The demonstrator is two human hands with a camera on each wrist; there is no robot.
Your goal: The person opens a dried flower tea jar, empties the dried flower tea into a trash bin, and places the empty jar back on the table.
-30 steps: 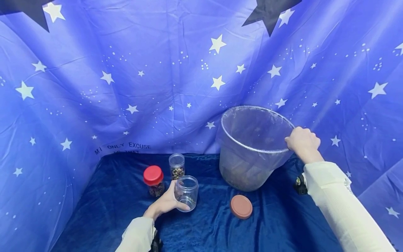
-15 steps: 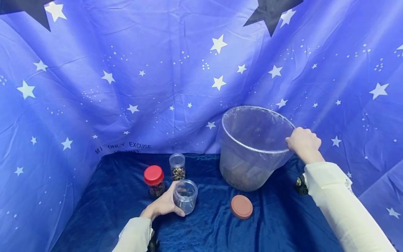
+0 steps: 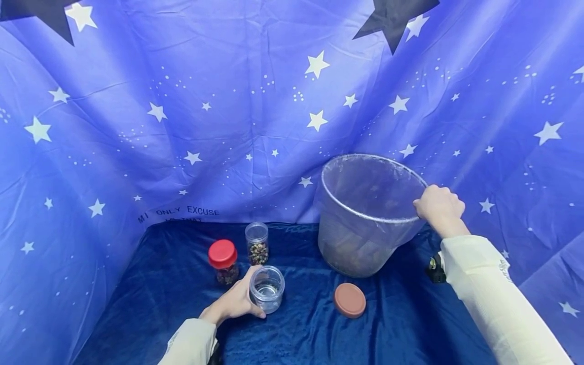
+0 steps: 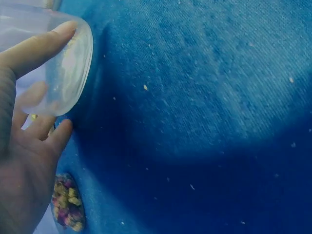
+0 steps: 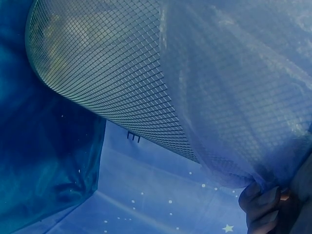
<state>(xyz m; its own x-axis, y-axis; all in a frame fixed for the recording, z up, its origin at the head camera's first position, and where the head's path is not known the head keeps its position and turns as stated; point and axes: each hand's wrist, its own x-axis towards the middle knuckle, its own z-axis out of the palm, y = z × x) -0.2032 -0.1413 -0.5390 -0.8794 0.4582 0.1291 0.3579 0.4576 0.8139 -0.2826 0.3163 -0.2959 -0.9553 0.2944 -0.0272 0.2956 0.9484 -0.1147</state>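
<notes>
My left hand [image 3: 237, 300] grips a clear plastic jar [image 3: 267, 291] without a lid, its thumb and fingers around the side; the left wrist view shows the jar [image 4: 73, 73] from low down, near the cloth. At the right, my right hand [image 3: 440, 209] grips the rim of a mesh wastebasket [image 3: 356, 248] lined with a clear plastic bag [image 5: 234, 87]. Beyond the left hand stand a red-lidded jar [image 3: 222, 256] and a lidless clear jar [image 3: 257, 246] partly filled with small dried pieces. A round reddish-brown lid [image 3: 350, 300] lies in front of the basket.
Dark blue velvet cloth [image 3: 301, 334] covers the table, with tiny pale crumbs on it in the left wrist view. A blue star-patterned curtain [image 3: 255, 126] hangs behind and at both sides; the basket stands close to it.
My left hand has moved slightly toward me and left with the clear jar, whose mouth now tips more toward the camera. The right hand and basket have stayed put.
</notes>
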